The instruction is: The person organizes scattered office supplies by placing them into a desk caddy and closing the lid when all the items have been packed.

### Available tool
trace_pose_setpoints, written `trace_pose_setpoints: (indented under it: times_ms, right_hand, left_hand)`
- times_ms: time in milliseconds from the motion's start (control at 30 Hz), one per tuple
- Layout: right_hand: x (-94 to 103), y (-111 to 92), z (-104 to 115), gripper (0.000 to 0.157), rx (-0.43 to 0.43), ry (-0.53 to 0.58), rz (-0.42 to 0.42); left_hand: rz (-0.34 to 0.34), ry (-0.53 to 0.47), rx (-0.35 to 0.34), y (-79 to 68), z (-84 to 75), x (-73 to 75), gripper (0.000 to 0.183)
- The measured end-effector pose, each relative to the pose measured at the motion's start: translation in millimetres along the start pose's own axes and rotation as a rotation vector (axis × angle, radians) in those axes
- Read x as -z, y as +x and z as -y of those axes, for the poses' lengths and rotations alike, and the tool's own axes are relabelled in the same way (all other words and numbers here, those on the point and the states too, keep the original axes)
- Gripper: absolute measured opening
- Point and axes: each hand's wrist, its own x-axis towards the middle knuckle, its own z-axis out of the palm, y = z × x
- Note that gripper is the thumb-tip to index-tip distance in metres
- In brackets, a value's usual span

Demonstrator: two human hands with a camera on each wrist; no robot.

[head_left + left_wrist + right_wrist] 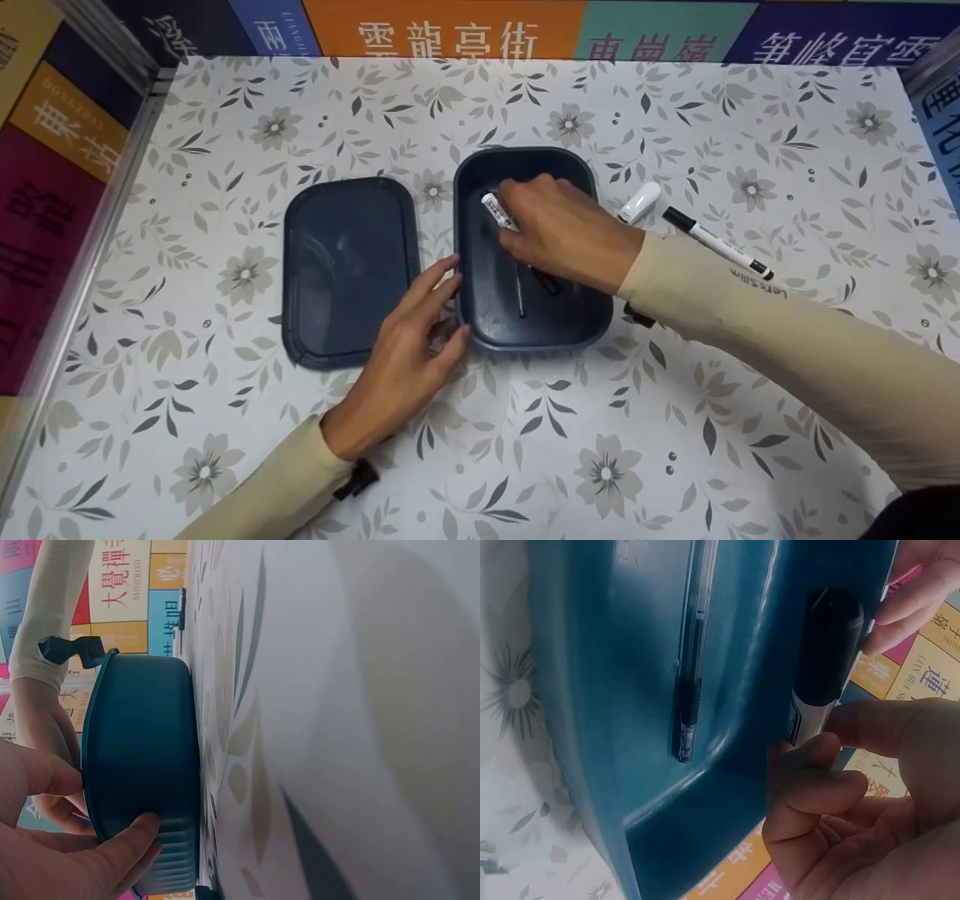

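Observation:
A deep navy box [536, 337] stands with its top uncovered. My right hand [559, 225] reaches over it and grips a marker [499, 210] between thumb and curled fingers; the marker's black cap [831, 645] points away from the hand in the right wrist view. On the box floor lies a clear pen [694, 667] with a dark grip. My left hand [409, 352] touches the box's left side, fingers fairly straight. In the left wrist view its fingertips [139, 840] rest against the outer wall and the thumb is at the rim.
The navy lid [349, 277] lies flat left of the box. To the right lie a glossy white object [641, 201] and a black-and-white marker [720, 244], close to the right sleeve [712, 292]. A floral cover [487, 450] spreads over the table; colourful printed panels [442, 30] border it.

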Motion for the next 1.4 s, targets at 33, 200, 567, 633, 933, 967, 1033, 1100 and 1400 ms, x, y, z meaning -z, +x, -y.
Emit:
trace_pose_setpoints:
  times_ms: [33,200,567,633,933,967,1033,1100,1400]
  right_hand:
    - [-0.7,0.6,0.1,0.013,-0.003,-0.001,0.004]
    - [-2.6,5.2,1.0,0.014,-0.022,0.004,0.02]
    - [-10.9,18.2,4.2,0.017,-0.031,0.007,0.037]
    - [-12.6,20.2,4.8,0.019,-0.039,0.002,0.036]
    - [-17.1,27.8,7.0,0.018,-0.077,-0.025,0.062]
    - [-17.6,28.4,7.3,0.018,-0.08,-0.024,0.067]
    - [-18.1,29.2,7.7,0.018,-0.08,-0.022,0.07]
    - [-18.0,29.5,7.7,0.02,-0.076,-0.019,0.071]
    - [-15.9,26.5,2.6,0.021,-0.051,0.011,0.047]
  left_hand:
    - [0.001,0.0,-0.003,0.2,0.0,0.0,0.06]
    - [0.005,-0.001,-0.008,0.9,0.2,0.8,0.061]
    - [0.026,-0.044,0.023,-0.2,1.0,1.1,0.06]
    - [0.036,-0.065,0.032,0.0,1.0,1.0,0.06]
    - [0.032,-0.074,0.032,0.5,0.8,0.8,0.06]
    - [0.032,-0.079,0.032,0.3,0.9,0.6,0.06]
    - [0.033,-0.084,0.032,0.1,1.0,0.3,0.06]
    - [0.034,-0.093,0.029,0.4,1.0,0.0,0.06]
    - [0.034,-0.132,0.012,2.5,0.7,-2.0,0.06]
